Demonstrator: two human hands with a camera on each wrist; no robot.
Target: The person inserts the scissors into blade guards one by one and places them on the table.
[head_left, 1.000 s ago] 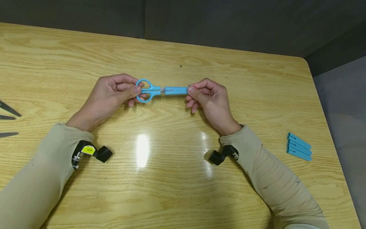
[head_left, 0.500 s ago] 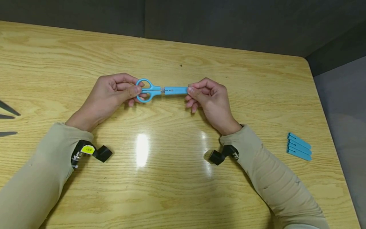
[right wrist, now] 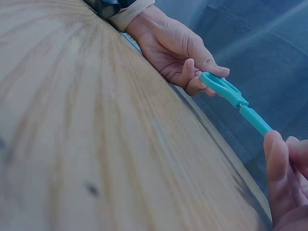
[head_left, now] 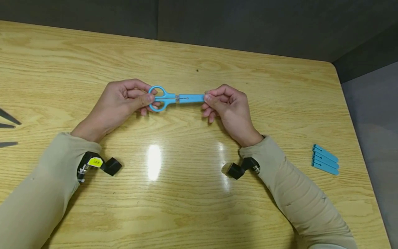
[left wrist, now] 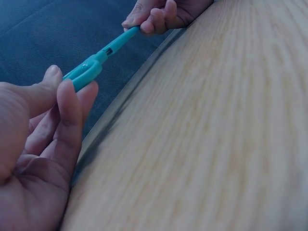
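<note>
Blue scissors (head_left: pixel 168 98) pinched by both hands | blue strips (head_left: pixel 324 159) right | perhaps blades (head_left: pixel 9 129) left

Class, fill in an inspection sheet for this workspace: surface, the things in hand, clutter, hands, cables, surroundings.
Surface: wooden table, glossy with light glare.
Things in hand: blue scissors with blue blade cover, held above the table.
Clutter: blue covers at right; dark blades at left edge.
Hands: left hand pinches the handles; right hand pinches the cover's end.
Cables: nothing seen.
Surroundings: dark wall behind.
</note>
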